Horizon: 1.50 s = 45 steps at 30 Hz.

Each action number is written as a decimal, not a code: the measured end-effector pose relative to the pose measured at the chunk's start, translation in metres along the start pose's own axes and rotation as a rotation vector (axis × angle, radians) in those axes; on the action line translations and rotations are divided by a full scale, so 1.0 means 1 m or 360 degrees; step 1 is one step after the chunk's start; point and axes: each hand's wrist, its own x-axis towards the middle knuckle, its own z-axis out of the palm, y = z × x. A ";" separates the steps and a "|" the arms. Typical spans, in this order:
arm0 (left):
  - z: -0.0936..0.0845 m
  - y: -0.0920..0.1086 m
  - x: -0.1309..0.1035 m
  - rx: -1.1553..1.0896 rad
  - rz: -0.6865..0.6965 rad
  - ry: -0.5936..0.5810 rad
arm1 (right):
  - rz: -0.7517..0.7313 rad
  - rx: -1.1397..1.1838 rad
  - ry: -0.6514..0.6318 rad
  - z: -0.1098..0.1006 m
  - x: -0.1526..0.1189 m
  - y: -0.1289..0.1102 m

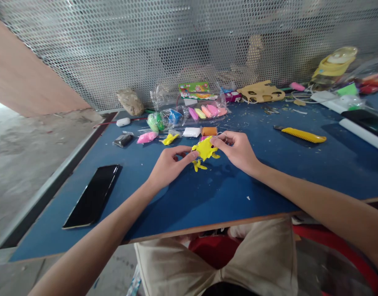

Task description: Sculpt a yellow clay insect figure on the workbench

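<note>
Here's the blue table (176, 197) — black phone (91, 196) lying at the left, yellow cutter (304, 134) over on the right! Between them sit a pink packet (147, 137), a white packet (191, 132) and an orange block (209, 131), with a dark packet (123, 139) near the white case (123, 121) — and scraps scatter towards the back.

A single view is provided, taken from the wearer's head and directed forward and steeply down. The table (164, 218) is seen from close above, with the wearer's lap (219, 263) at the lower edge and a perforated metal screen (145, 49) beyond. No overlap with another view is recorded.
</note>
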 end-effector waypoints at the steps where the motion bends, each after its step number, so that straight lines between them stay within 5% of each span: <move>1: 0.001 -0.002 0.001 -0.0125 -0.0038 0.0021 | 0.0003 0.0000 -0.0012 0.000 0.000 0.000; 14: 0.001 -0.012 0.003 -0.0498 -0.0255 0.0097 | 0.0045 -0.0001 -0.0342 -0.005 -0.003 -0.005; 20: 0.004 -0.006 0.002 -0.0601 -0.0404 0.0097 | -0.0054 -0.0102 -0.0320 -0.003 -0.006 -0.004; 45: -0.011 -0.007 0.001 -0.0321 -0.0155 0.0144 | -0.0091 -0.0179 -0.0237 -0.007 -0.002 0.001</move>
